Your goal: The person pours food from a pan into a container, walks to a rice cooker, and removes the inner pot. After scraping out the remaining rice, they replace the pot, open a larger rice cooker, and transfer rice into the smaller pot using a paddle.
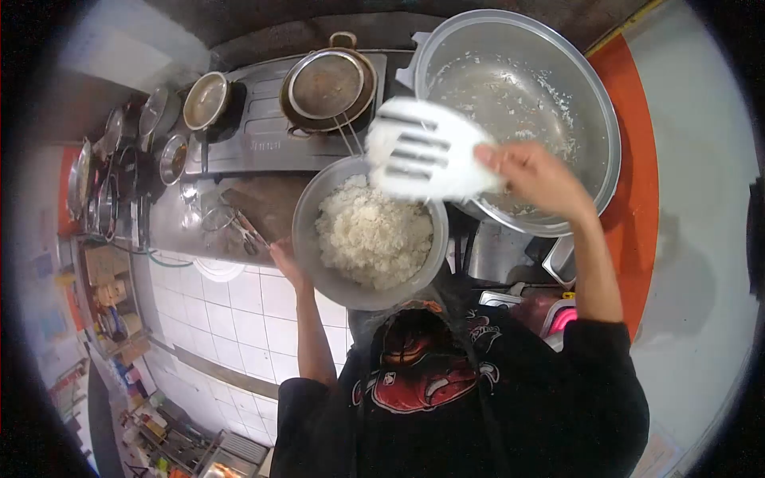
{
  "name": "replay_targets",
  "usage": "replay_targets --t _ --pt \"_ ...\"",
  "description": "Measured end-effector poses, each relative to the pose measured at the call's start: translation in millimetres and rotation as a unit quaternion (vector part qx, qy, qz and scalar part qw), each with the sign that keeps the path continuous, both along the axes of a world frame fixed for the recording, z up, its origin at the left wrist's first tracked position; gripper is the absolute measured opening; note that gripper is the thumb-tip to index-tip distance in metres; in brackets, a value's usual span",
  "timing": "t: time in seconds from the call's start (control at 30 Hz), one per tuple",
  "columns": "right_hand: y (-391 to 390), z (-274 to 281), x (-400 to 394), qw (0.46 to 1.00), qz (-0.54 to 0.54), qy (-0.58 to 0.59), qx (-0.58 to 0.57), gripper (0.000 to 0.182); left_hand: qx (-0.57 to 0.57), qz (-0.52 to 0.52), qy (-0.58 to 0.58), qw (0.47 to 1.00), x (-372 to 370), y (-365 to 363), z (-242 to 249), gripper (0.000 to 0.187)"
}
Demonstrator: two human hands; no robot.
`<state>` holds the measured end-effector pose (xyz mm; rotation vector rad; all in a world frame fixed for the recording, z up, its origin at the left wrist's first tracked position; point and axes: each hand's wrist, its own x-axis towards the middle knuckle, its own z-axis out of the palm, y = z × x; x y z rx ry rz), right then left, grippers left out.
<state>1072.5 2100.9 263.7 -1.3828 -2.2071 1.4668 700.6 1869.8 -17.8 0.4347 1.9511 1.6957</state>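
Note:
A metal bowl [307, 271] full of white rice [374, 231] is close in front of my body. My left hand [288, 264] touches the bowl's left rim, its fingers partly hidden. Closed around a white slotted spatula [426, 151], my right hand [530, 171] holds it between the bowl and a large pot. The spatula is slightly blurred and overlaps the bowl's upper right rim. Scattered rice grains stick to the inside of the large metal pot [610, 119] at the upper right.
Behind the bowl, a stove [259, 119] bears a pan with a strainer [327, 84] on it and a small pot [207, 101]. Tongs [251, 231] lie left of my left hand. More pans hang or stand at far left. A metal container [560, 259] sits below the large pot.

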Motion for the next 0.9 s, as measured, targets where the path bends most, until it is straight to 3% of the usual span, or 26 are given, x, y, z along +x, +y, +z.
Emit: replay_targets --t 0.03,0.07,0.1,0.13,0.17,0.23,0.33,0.37,0.4,0.5,0.6,0.67,0.7,0.77,0.9 --pt "-22 -9 -7 1.000 0.018 0.021 -0.007 0.057 0.053 0.018 -0.048 0.997 1 2 0 0.051" --pt "-44 1 -29 0.989 0.034 -0.099 -0.106 0.048 0.048 0.021 -0.050 0.997 0 1 -2 0.051" --pt "-67 -45 -34 0.973 0.141 -0.176 0.049 0.035 -0.003 -0.011 0.098 0.995 -1 0 -6 0.050" --pt "-85 -69 -37 0.946 0.206 -0.247 0.044 0.037 -0.057 -0.047 0.243 0.967 -3 -4 -10 0.050" --pt "-106 -109 -32 0.939 0.212 -0.234 0.134 0.035 -0.066 -0.049 0.240 0.967 -6 -10 -16 0.050" --pt "-131 -117 -50 0.949 0.194 -0.217 0.123 0.034 -0.011 -0.059 0.175 0.983 -10 -6 -29 0.047" --pt "-149 -141 -77 0.960 0.165 -0.192 0.116 0.032 -0.065 -0.049 0.159 0.984 8 3 20 0.045" --pt "-140 -164 -78 0.947 0.202 -0.224 0.106 0.032 -0.026 -0.021 0.075 0.997 12 7 25 0.045" --pt "-131 -178 -80 0.933 0.237 -0.256 0.093 0.033 -0.028 -0.024 0.073 0.997 10 6 21 0.045" --pt "-94 -182 -94 0.917 0.215 -0.277 0.189 0.031 -0.027 -0.019 0.038 0.999 5 3 9 0.044" --pt "-63 -184 -105 0.902 0.147 -0.327 0.239 0.035 -0.035 -0.031 0.122 0.991 10 4 9 0.041" --pt "-54 -183 -112 0.902 0.109 -0.346 0.233 0.037 -0.002 -0.031 0.017 0.999 7 4 4 0.039" --pt "-73 -189 -119 0.893 0.149 -0.333 0.264 0.034 -0.004 -0.034 0.016 0.999 4 3 3 0.039" --pt "-120 -205 -143 0.910 0.168 -0.363 0.109 0.027 0.020 -0.021 -0.052 0.998 3 7 -5 0.038" --pt "-153 -155 -138 0.930 0.205 -0.280 0.125 0.026 -0.001 -0.040 -0.059 0.997 5 6 10 0.039"
